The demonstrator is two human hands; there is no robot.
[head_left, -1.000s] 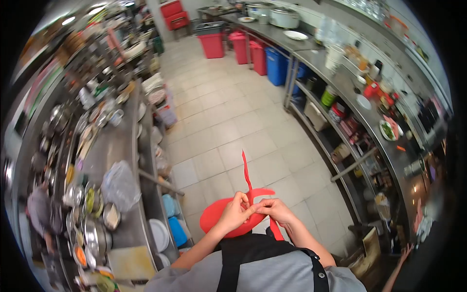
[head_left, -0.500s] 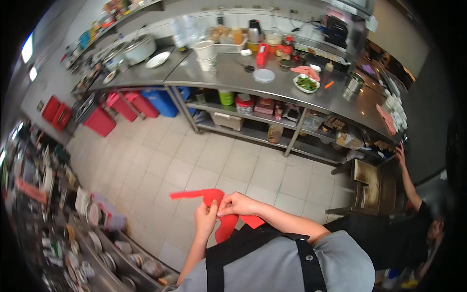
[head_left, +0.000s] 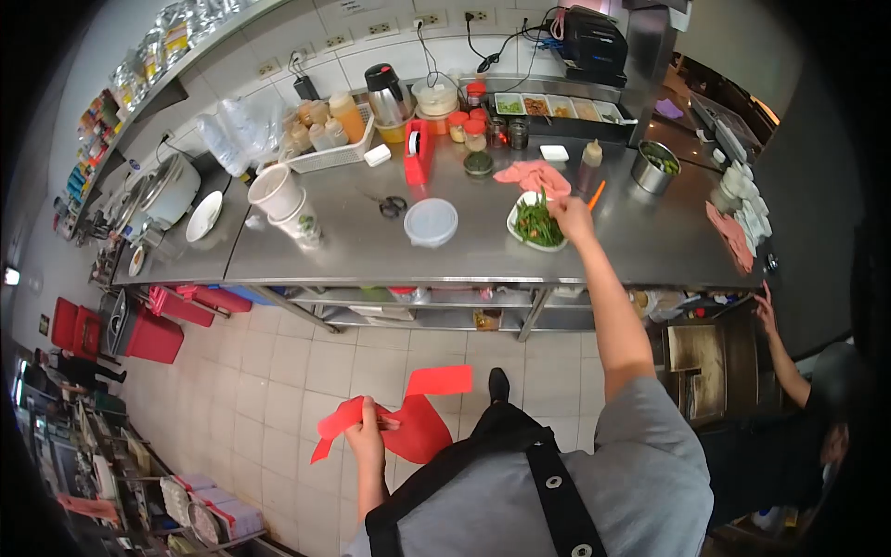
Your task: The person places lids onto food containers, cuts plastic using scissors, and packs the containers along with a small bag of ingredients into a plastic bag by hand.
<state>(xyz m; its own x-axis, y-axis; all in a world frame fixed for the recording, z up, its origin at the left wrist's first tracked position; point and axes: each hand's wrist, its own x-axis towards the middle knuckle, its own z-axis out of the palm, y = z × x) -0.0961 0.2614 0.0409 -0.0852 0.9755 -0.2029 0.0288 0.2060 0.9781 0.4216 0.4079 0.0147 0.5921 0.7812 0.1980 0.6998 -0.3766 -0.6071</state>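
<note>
A long, bent red strip of flat material (head_left: 422, 429) hangs in my left hand (head_left: 368, 434), its fingers closed around a folded part. Its loose ends spread above the floor. Across the counter, my right hand (head_left: 573, 221) reaches down to the right side of a white dish (head_left: 546, 248) of chopped green vegetables (head_left: 534, 223). The fingers of that hand are drawn together at the greens and rim, and what lies between them is hidden. A pink cloth (head_left: 534, 176) lies just behind the dish, and an orange stick-like object (head_left: 597, 195) lies to its right.
On the steel counter (head_left: 353, 255) are scissors (head_left: 393, 206), a lidded round tub (head_left: 431, 223), a red tape dispenser (head_left: 418, 153), white buckets (head_left: 277, 192) and a metal pot (head_left: 655, 167). Another person's arm (head_left: 787, 367) is at the right, near a wooden chair-like object (head_left: 696, 357).
I have moved nearer the counter. My right hand has left the red strip and reached out to the dish of greens. My left hand still holds the strip.
</note>
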